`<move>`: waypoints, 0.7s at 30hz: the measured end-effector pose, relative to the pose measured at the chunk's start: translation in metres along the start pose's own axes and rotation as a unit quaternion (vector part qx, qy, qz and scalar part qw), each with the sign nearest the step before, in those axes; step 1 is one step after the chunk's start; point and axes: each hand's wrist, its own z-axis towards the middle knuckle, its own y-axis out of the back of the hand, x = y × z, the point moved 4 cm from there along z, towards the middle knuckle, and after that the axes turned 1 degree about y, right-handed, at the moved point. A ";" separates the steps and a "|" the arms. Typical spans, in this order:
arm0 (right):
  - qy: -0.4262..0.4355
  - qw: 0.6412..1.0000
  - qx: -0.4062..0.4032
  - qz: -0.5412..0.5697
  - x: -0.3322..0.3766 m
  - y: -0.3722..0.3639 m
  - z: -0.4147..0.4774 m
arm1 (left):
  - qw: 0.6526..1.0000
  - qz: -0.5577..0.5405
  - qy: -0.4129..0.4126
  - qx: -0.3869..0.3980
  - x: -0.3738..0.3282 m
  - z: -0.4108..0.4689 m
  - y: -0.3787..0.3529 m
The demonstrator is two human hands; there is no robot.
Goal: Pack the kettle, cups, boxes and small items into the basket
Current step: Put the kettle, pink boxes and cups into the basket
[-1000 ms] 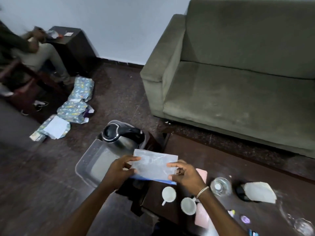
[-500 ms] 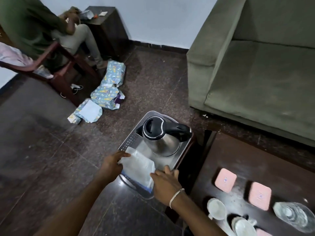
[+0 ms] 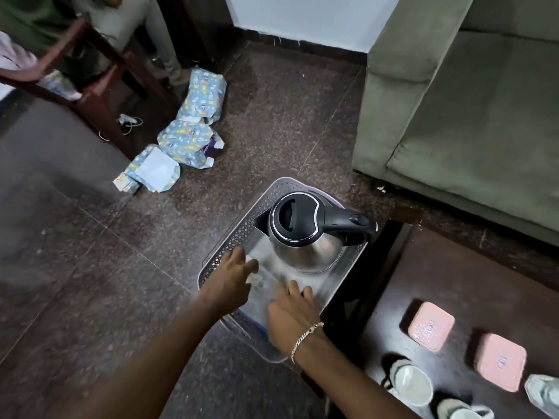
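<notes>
A grey lattice-walled basket (image 3: 230,237) sits on the floor against the dark table. A steel kettle (image 3: 305,246) with a black lid and handle stands in its far half. Both my hands are down in the near half, on a flat pale packet (image 3: 263,287) that lies low against the basket floor. My left hand (image 3: 233,279) holds its left edge with fingers spread. My right hand (image 3: 290,313) covers its near right part. Two pink boxes (image 3: 431,326) (image 3: 500,361) and two white cups (image 3: 411,385) (image 3: 459,411) are on the table.
The dark table (image 3: 453,276) is at the right, with a clear glass item (image 3: 544,391) at the frame edge. A green sofa (image 3: 453,116) stands behind it. Wrapped parcels (image 3: 193,140) lie on the floor to the left. A seated person (image 3: 133,28) on a wooden chair (image 3: 90,71) is at top left.
My view swung from the table to the basket. Both hands carried the flat packet from above the table's edge down into the basket's near half, beside the kettle.
</notes>
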 end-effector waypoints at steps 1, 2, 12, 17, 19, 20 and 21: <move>0.024 1.000 -0.009 0.015 0.002 0.001 0.006 | 0.999 -0.023 -0.021 0.025 -0.004 0.004 -0.002; 0.044 0.998 -0.005 0.035 0.003 0.000 0.012 | 0.997 -0.034 -0.039 0.055 -0.008 0.007 -0.005; 0.062 0.983 0.171 0.016 -0.009 -0.013 0.017 | 0.993 0.014 -0.060 0.100 0.003 0.012 -0.025; 0.048 0.979 0.196 -0.024 -0.011 -0.011 0.006 | 0.994 0.022 -0.042 0.097 0.007 0.009 -0.025; 0.044 0.980 0.190 -0.030 -0.010 -0.013 0.002 | 0.993 0.035 -0.025 0.110 0.007 0.008 -0.025; 0.045 0.981 0.185 -0.032 -0.010 -0.014 0.000 | 0.992 0.042 -0.019 0.113 0.006 0.008 -0.025; 0.048 0.982 0.181 -0.036 -0.010 -0.015 -0.001 | 0.992 0.047 -0.016 0.115 0.004 0.007 -0.026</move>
